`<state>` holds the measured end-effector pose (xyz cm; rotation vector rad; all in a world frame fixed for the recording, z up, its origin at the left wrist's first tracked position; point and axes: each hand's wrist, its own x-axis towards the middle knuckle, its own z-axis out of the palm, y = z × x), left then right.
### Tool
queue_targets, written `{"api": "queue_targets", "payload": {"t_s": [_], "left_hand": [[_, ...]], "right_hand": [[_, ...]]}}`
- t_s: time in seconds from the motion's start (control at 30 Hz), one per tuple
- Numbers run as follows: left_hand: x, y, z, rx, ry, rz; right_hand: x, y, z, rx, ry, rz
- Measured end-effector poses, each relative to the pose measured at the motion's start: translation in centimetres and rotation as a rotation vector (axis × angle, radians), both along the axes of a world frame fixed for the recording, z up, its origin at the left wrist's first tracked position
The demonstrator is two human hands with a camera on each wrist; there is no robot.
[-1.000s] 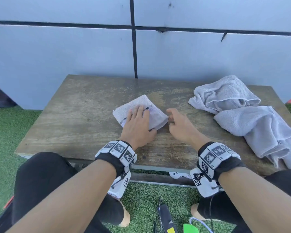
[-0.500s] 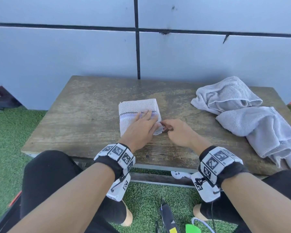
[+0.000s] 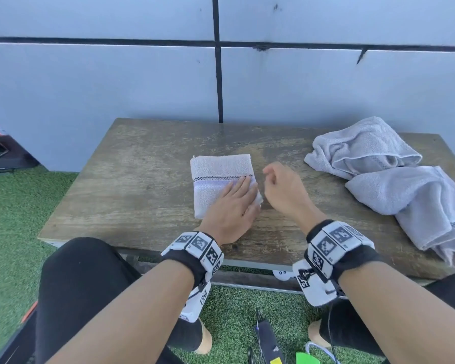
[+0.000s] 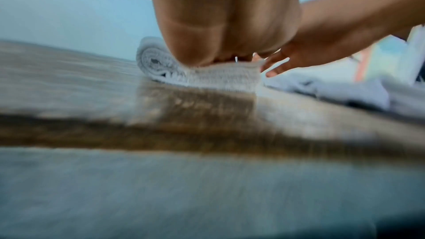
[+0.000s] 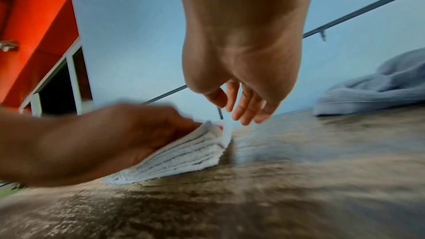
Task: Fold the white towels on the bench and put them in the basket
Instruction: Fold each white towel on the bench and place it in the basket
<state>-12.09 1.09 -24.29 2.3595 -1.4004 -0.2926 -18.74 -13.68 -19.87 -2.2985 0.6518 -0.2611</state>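
Observation:
A folded white towel (image 3: 216, 169) with a checked stripe lies in the middle of the wooden bench (image 3: 142, 179). My left hand (image 3: 241, 190) rests flat on its near right part, fingers straight, pressing it down. In the right wrist view the left hand (image 5: 103, 139) covers the layered towel (image 5: 184, 155). Just right of the towel my right hand (image 3: 276, 185) hovers above the bench, fingers loosely curled, holding nothing. Two crumpled white towels (image 3: 363, 148) (image 3: 415, 195) lie at the right end. No basket is in view.
A grey panelled wall (image 3: 142, 88) stands right behind the bench. Green artificial grass (image 3: 11, 206) surrounds it. My knees in black are at the near edge. A black device (image 3: 268, 342) lies on the grass between my feet.
The folded towel has been turned square to the bench edge under my left hand. My right hand has let go of its corner and lifted off to the right.

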Motion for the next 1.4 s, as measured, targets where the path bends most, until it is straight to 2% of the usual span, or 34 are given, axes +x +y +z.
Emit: {"api": "queue_targets", "payload": {"t_s": [0.1, 0.17, 0.27, 0.37, 0.4, 0.43, 0.5, 0.57, 0.6, 0.63, 0.7, 0.77, 1.1, 1.4], "left_hand": [[1.3, -0.3, 1.4, -0.268, 0.625, 0.265], [2.2, -0.1, 2.7, -0.455, 0.927, 0.415], [2.4, 0.4, 3.9, -0.701, 1.157, 0.473], [2.3, 0.9, 4.6, -0.772, 1.263, 0.518], [2.4, 0.9, 4.7, -0.768, 1.177, 0.561], [2.9, 0.6, 4.3, -0.73, 1.021, 0.609], [3.3, 0.0, 3.9, -0.619, 0.592, 0.658], [3.3, -0.3, 3.5, -0.605, 0.158, 0.605], [3.6, -0.2, 3.3, -0.551, 0.004, 0.567], [4.0, 0.0, 2.7, -0.432, -0.068, 0.532], [4.8, 0.7, 1.0, -0.143, -0.046, 0.502], [5.0, 1.4, -0.4, -0.008, -0.061, 0.473], [5.2, 2.4, -0.7, 0.034, 0.02, 0.436], [5.2, 2.9, -0.6, 0.12, 0.035, 0.514]], "right_hand": [[2.1, 1.4, 0.4, -0.04, -0.068, 0.115], [3.5, 2.5, 0.8, 0.006, -0.089, 0.193], [5.4, 3.5, 0.2, 0.203, 0.029, 0.241], [5.8, 3.9, -1.4, 0.09, 0.189, 0.269], [5.7, 4.0, -1.9, 0.058, 0.207, 0.271], [5.6, 4.0, -2.3, 0.041, 0.22, 0.274], [5.5, 4.0, -3.2, -0.032, 0.26, 0.302], [5.4, 4.0, -4.0, -0.138, 0.292, 0.331], [5.4, 4.1, -4.2, -0.166, 0.284, 0.331], [5.4, 4.2, -4.3, -0.188, 0.274, 0.321], [5.2, 4.5, -4.3, -0.233, 0.263, 0.302], [5.2, 4.7, -4.2, -0.272, 0.262, 0.284], [5.7, 4.6, -4.0, -0.28, 0.304, 0.256], [4.6, 3.8, -4.2, -0.227, 0.306, 0.213]]}}
